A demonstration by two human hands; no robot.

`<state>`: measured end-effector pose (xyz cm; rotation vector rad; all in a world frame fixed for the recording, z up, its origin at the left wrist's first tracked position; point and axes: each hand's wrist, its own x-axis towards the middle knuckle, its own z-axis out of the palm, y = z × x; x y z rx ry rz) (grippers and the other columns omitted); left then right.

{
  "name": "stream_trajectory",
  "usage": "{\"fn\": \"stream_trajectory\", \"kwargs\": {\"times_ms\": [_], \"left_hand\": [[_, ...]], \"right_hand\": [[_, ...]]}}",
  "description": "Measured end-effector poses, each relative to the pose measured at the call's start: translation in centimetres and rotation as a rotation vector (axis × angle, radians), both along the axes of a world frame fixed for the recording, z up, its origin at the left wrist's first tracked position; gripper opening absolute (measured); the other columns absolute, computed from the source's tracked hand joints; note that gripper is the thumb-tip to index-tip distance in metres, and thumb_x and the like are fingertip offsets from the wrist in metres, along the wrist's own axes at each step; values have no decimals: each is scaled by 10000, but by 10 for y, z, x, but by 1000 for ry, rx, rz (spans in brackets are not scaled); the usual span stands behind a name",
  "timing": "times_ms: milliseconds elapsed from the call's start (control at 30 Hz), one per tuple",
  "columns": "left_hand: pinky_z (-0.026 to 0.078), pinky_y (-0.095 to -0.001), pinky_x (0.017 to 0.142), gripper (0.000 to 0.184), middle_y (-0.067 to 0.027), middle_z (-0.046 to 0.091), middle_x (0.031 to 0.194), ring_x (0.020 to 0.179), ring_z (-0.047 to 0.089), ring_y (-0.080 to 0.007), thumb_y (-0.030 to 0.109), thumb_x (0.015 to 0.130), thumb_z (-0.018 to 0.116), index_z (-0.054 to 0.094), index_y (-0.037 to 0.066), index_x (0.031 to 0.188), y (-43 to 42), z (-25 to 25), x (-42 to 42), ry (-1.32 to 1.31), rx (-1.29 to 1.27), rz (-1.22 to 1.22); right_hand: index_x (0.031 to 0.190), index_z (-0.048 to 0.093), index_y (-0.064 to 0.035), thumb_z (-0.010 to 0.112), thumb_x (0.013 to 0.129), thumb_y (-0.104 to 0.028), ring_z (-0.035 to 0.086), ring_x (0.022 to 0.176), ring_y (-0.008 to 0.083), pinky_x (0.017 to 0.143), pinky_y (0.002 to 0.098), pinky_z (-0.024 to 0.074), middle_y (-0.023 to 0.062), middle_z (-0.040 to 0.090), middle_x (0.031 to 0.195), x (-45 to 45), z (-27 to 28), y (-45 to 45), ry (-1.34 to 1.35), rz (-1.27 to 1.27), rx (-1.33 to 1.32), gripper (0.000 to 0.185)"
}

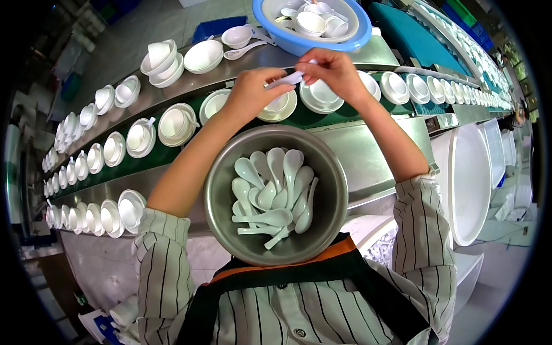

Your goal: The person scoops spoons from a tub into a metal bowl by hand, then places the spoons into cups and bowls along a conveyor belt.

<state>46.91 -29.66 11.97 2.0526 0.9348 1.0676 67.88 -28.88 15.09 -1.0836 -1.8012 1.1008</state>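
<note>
Both hands meet above the green conveyor, over the dish sets. My left hand point(257, 89) pinches a white spoon point(292, 78) from its left side. The fingers of my right hand point(330, 70) close on the spoon's other end. Just below, a steel bowl point(334, 190) rests against the front of my body, holding several white spoons point(276, 217) heaped in its middle. White stacked dishes point(322, 96) stand on the conveyor under my hands, partly covered by them.
A blue basin point(361, 41) with bowls and spoons sits on the steel ledge ahead. Stacked bowls point(160, 62) line the ledge at the left. The green conveyor point(195, 109) crosses the view with dish sets. Large white tubs point(470, 184) stand at the right.
</note>
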Motion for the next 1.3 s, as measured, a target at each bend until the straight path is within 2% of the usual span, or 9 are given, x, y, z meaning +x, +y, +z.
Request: {"fn": "stream_trajectory", "kwargs": {"times_ms": [100,167,267,467,600,700,833,1167,1300], "left_hand": [[475,-292,672,245,-93,647,893,765,607,-184,193,798,685,647,21,968,-16,7,-16,182,232,116],[482,-331,712,226,-95,633,897,830,610,-239,164,775,689,636,16,937,-47,17,-11,287,61,-218],[444,-372,846,253,-76,605,959,976,546,-248,101,739,647,616,42,983,-86,-3,7,554,311,-614],[446,-391,762,163,-91,570,831,854,558,-267,162,759,635,634,35,861,-86,-12,-5,870,218,-565],[457,-407,738,267,-117,581,818,836,574,-291,260,714,701,645,28,833,-84,0,-41,844,67,-546],[462,-410,742,305,-128,596,836,833,586,-301,270,698,715,651,14,852,-97,2,-46,946,57,-592],[467,-412,750,287,-148,597,843,838,582,-324,218,728,680,660,2,916,-110,3,-44,906,-263,-731],[459,-397,703,388,-186,613,882,823,603,-334,197,736,704,546,-6,1027,-101,-8,-74,533,-472,-530],[469,-395,704,403,-184,623,823,784,613,-345,236,773,679,537,17,1080,-109,12,-70,753,-378,-575]], "right_hand": [[921,645,7,630,865,-80,610,674,86,652,221,519,37,651,758,34,-6,18,-168,-253,255,105],[910,649,-5,641,846,-77,620,666,108,639,247,515,61,655,747,55,-26,33,-275,-279,312,97],[903,660,-43,664,811,-114,641,674,212,636,320,498,122,656,746,68,-66,52,-392,-138,299,116],[1014,639,-65,631,846,-244,634,820,304,760,380,495,128,667,880,43,-65,28,-511,-174,666,246],[1028,628,-62,629,842,-256,640,781,323,719,380,509,128,670,865,4,-14,-30,-384,126,311,269],[970,646,-78,646,810,-235,645,759,310,683,388,509,119,669,845,-26,0,-82,-631,476,303,224],[912,657,-92,657,790,-239,642,753,302,672,393,504,108,667,818,-51,-17,-112,-938,850,155,192],[883,614,-42,688,815,-216,614,668,160,640,295,481,73,648,749,-29,16,-99,-404,525,-234,202],[938,602,-37,694,800,-263,633,691,209,648,326,491,97,656,776,-37,13,-102,-472,558,-183,281]]}}
